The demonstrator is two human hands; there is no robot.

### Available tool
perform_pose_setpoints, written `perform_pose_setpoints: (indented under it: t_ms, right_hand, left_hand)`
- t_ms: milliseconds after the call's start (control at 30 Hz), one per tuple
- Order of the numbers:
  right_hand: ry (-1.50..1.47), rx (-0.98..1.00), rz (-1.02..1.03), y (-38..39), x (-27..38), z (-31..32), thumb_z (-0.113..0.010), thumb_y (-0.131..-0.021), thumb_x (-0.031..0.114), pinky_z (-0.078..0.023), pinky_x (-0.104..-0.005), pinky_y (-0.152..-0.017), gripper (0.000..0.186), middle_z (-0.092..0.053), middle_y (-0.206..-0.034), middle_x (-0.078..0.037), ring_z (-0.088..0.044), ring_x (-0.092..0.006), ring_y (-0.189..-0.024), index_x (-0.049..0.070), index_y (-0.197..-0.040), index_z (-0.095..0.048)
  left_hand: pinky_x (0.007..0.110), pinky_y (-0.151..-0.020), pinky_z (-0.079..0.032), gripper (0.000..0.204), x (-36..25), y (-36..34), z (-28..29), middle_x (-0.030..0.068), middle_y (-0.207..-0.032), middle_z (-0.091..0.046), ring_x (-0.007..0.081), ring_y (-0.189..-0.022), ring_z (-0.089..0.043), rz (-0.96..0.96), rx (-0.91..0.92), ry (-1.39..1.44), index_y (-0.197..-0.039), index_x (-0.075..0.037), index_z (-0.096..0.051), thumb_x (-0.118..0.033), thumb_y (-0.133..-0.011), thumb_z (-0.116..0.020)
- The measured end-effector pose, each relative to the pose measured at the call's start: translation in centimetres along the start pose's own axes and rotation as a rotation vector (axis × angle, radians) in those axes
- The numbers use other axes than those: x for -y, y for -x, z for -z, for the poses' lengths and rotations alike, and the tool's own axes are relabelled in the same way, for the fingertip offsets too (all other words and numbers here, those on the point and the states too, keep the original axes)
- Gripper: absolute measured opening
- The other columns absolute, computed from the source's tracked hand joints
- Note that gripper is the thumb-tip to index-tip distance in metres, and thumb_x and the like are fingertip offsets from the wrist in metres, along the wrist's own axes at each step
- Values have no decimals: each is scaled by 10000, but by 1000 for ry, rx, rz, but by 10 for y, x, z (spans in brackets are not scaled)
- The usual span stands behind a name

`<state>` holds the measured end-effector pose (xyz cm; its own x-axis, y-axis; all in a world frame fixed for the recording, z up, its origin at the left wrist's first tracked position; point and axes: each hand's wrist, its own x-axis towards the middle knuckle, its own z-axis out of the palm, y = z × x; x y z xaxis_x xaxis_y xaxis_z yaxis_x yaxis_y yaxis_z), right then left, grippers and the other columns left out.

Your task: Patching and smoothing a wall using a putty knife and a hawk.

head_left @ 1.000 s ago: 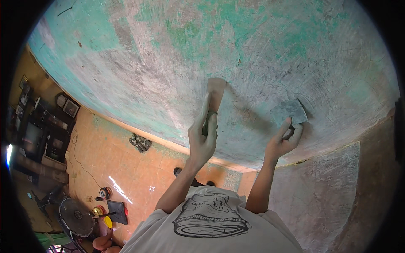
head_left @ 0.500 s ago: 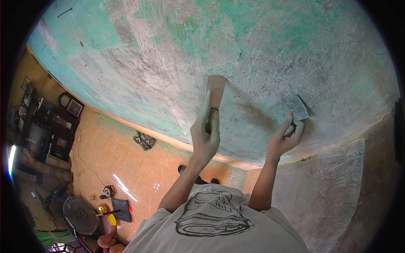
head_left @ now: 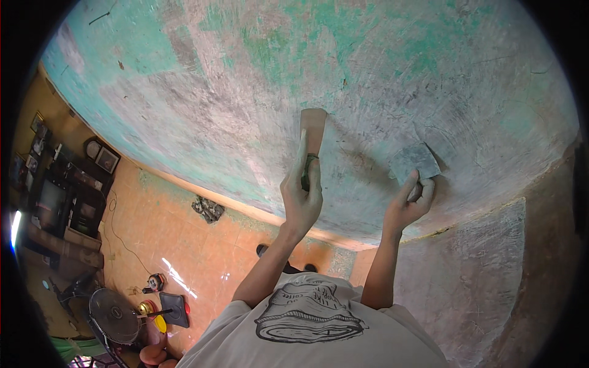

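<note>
My left hand [head_left: 302,197] is closed around the dark green handle of a putty knife [head_left: 313,130]. Its broad blade points up and lies at or close to the patchy wall [head_left: 245,122]. On the right, my right hand [head_left: 410,205] pinches the lower edge of a thin, flat grey square piece [head_left: 416,162], thumb in front and fingers curled. That piece sits against or just off the wall and casts a shadow; its exact kind is unclear. Worn green paint and greyish-white scraped or filled areas cover the wall.
A crumpled dark bag [head_left: 208,209] lies on the orange tiled floor [head_left: 153,227] near the wall's foot. At lower left stand a fan [head_left: 115,316] and a person's bare leg [head_left: 153,354]. A cord runs to a small device [head_left: 156,282]. Dark shelving [head_left: 80,196] lines the far left.
My right hand has shifted slightly left and down with the grey square piece. My left hand keeps the putty knife in nearly the same place. The view has shifted a little.
</note>
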<state>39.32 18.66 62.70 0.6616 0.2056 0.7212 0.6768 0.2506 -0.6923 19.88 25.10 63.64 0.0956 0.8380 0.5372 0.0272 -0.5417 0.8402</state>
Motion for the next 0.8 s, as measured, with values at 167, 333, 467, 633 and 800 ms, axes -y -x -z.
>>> perform_pose_setpoints:
  t_ms: [167,333,467,633,800]
  right_hand:
    - [38,23,-28,-4,3,2,-659,-1039,147,-491,-354,-673,256,-548,-946,-142,-558,-225,-800,-33,-888,-561]
    - [22,12,-4,-7,1,-1,-671,-1029,134,-436,-359,-645,271,-537,-888,-116,-519,-213,-768,-20,-849,-540]
    - [20,-17,18,-9,4,-4,-671,-1030,145,-406,-360,-633,267,-531,-865,-104,-502,-207,-759,-9,-851,-547]
    - [63,-5,9,-6,6,-2,-674,-1029,159,-398,-354,-642,271,-528,-857,-95,-497,-198,-774,-1,-850,-549]
    - [26,-7,-6,-7,9,-2,-664,-1033,166,-400,-368,-668,266,-534,-859,-87,-500,-203,-778,-2,-855,-559]
  left_hand:
    - [216,-524,-364,528,0,-3,8,-18,-1210,-694,17,-614,-384,-7,41,-49,-1631,-69,-374,-56,-1108,-444]
    - [217,-529,-367,520,0,-1,4,-14,-1190,-689,17,-623,-380,-31,13,-49,-1627,-67,-383,-65,-1110,-443]
    - [227,-529,-369,516,-7,-5,5,-7,-1052,-682,20,-614,-382,-58,8,-43,-1626,-67,-385,-73,-1113,-443]
    - [226,-542,-372,521,2,2,5,-34,-883,-626,15,-626,-376,-62,-3,-92,-1625,-69,-390,-54,-1107,-448]
    - [216,-541,-367,523,-13,-5,13,-19,-1006,-672,13,-628,-373,-66,19,-63,-1628,-72,-383,-61,-1109,-450]
